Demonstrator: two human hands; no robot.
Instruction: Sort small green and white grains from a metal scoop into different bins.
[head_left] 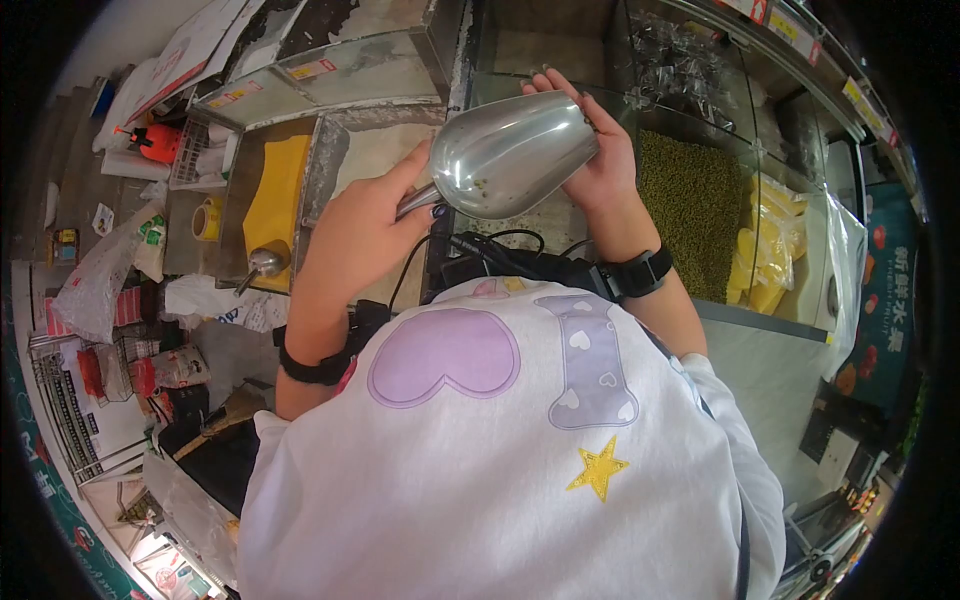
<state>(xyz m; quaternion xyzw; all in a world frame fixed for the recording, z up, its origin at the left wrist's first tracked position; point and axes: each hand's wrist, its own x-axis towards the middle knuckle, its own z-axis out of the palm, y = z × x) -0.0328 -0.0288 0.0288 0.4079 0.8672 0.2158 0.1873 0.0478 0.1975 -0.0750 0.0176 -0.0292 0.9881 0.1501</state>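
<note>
My left hand [365, 225] is closed around the handle of a shiny metal scoop [505, 155]. The scoop is held out in front of my chest, its mouth pointing right, with a few small dark specks on its metal. At that mouth my right hand [605, 150] is open, palm turned toward the rim and fingers stretched out. The scoop's front end covers part of the right palm. Right of this hand lies a bin of green mung beans [690, 205].
A bin of yellow grain [278, 190] with a smaller metal scoop [264, 263] is at left, beside a bin of white grain or powder [385, 150]. Yellow packets [775, 235] fill a compartment at right. Black cables [495, 240] run near my waist. Glass dividers separate the bins.
</note>
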